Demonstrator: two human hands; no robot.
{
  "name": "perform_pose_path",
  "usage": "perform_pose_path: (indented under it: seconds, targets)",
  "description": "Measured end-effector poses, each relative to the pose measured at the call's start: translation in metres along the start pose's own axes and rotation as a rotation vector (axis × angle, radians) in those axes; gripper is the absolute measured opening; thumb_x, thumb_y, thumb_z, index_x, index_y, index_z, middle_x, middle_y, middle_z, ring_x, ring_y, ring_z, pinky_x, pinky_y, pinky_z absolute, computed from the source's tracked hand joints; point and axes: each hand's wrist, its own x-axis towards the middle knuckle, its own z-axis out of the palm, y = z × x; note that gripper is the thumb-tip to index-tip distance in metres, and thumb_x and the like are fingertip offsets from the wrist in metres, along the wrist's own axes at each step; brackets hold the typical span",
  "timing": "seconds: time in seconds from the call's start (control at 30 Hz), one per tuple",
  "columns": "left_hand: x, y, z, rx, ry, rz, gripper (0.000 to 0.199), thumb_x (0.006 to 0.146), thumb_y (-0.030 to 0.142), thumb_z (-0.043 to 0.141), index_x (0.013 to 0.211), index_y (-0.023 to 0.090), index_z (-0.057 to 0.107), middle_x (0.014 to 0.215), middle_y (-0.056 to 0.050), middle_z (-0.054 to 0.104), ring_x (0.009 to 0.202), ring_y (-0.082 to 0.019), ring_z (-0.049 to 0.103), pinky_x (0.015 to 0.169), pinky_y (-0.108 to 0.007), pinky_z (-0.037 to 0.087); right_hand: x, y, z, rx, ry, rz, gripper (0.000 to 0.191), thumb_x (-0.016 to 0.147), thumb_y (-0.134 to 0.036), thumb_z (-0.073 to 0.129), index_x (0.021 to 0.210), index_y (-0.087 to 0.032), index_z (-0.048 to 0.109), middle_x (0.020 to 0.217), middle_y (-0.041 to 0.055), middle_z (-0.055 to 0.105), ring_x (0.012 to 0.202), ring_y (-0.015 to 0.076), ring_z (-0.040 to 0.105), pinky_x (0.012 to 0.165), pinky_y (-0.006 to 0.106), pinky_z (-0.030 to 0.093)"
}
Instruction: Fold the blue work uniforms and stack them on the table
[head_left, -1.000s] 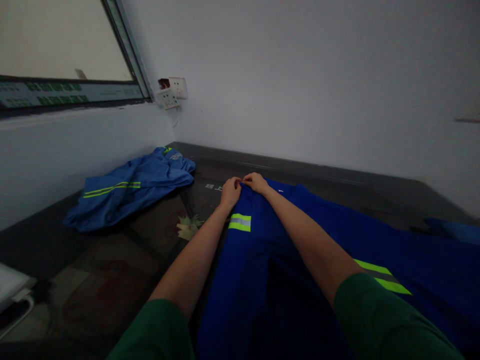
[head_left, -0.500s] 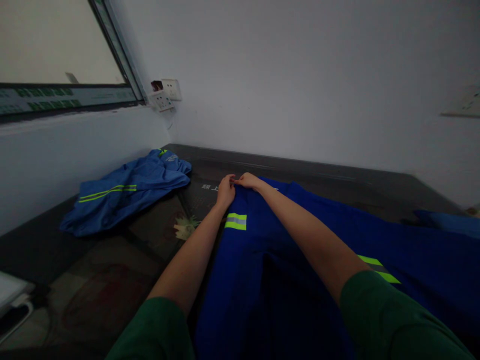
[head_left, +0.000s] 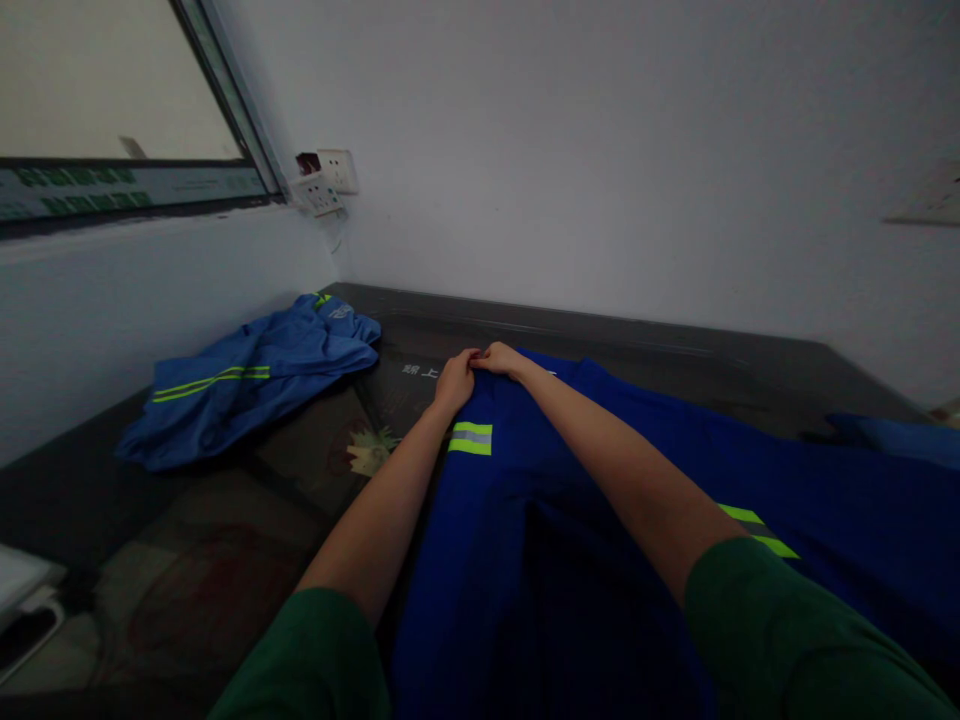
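Observation:
A dark blue work garment (head_left: pixel 480 520) with yellow-green and grey reflective bands lies spread across the dark bed surface in front of me. At its far left end, my left hand (head_left: pixel 455 382) is closed, with its fingertips pinching the garment's edge. My right hand (head_left: pixel 501 360) meets it there, also pinching the cloth, and the fingertips of both hands nearly touch. Exactly how the cloth sits between the fingers is too small to make out. My right forearm crosses above the garment and hides part of it.
A lighter blue garment (head_left: pixel 247 380) with yellow-green stripes lies crumpled at the left by the wall. More blue cloth (head_left: pixel 892 438) shows at the far right. Wall sockets (head_left: pixel 337 172) sit near the window corner. A white object (head_left: pixel 28 590) with a handle-like loop stands at the left edge.
My left fingers, slightly raised before, have closed down onto the edge beside my right hand. The garments stay where they were; the view has shifted slightly.

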Motion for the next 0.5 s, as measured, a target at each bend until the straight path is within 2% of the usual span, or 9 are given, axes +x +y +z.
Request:
perform_pose_path:
  seconds: [0.13, 0.23, 0.3, 0.37, 0.5]
  targets:
    - [0.002, -0.002, 0.001, 0.126, -0.083, 0.02, 0.049, 0.084, 0.005, 0.039, 0.127, 0.022, 0.055, 0.124, -0.006, 0.063, 0.117, -0.023, 0.052, 0.099, -0.037, 0.044, -0.003, 0.001, 0.003, 0.027, 0.02, -0.019, 0.017, 0.081, -0.019, 0.063, 0.086, -0.007, 0.074, 0.078, 0.0075, 0.071, 0.07, 0.0146, 0.06, 0.063, 0.02, 0.041]
    - [0.007, -0.005, 0.0, 0.202, -0.111, 0.031, 0.05, 0.082, 0.004, 0.037, 0.125, 0.022, 0.055, 0.125, -0.006, 0.061, 0.116, -0.024, 0.049, 0.099, -0.039, 0.042, -0.008, 0.0, 0.005, 0.061, 0.048, -0.048, 0.021, 0.087, -0.016, 0.056, 0.097, -0.01, 0.073, 0.093, 0.0067, 0.072, 0.08, 0.0132, 0.061, 0.068, 0.018, 0.041]
    - [0.013, -0.007, -0.002, 0.222, -0.137, 0.047, 0.048, 0.081, 0.005, 0.037, 0.12, 0.022, 0.059, 0.122, -0.007, 0.062, 0.114, -0.025, 0.049, 0.1, -0.041, 0.04, -0.015, 0.001, 0.001, 0.077, 0.055, -0.058, 0.022, 0.09, -0.018, 0.054, 0.101, -0.011, 0.072, 0.096, 0.0065, 0.071, 0.083, 0.0128, 0.06, 0.069, 0.018, 0.041]
    - [0.02, -0.009, -0.005, 0.227, -0.182, 0.074, 0.042, 0.08, 0.006, 0.04, 0.111, 0.021, 0.064, 0.115, -0.007, 0.064, 0.111, -0.025, 0.05, 0.101, -0.042, 0.039, -0.026, 0.005, -0.006, 0.082, 0.036, -0.045, 0.023, 0.091, -0.024, 0.054, 0.096, -0.01, 0.072, 0.087, 0.0066, 0.071, 0.076, 0.0131, 0.059, 0.064, 0.019, 0.04]
    - [0.038, -0.008, -0.015, 0.215, -0.313, 0.152, 0.028, 0.077, 0.009, 0.046, 0.084, 0.022, 0.07, 0.098, -0.003, 0.068, 0.102, -0.021, 0.055, 0.102, -0.036, 0.036, -0.051, 0.021, -0.026, 0.077, -0.05, 0.006, 0.034, 0.088, -0.034, 0.057, 0.065, -0.011, 0.067, 0.056, 0.0012, 0.057, 0.053, 0.0107, 0.047, 0.053, 0.022, 0.032]
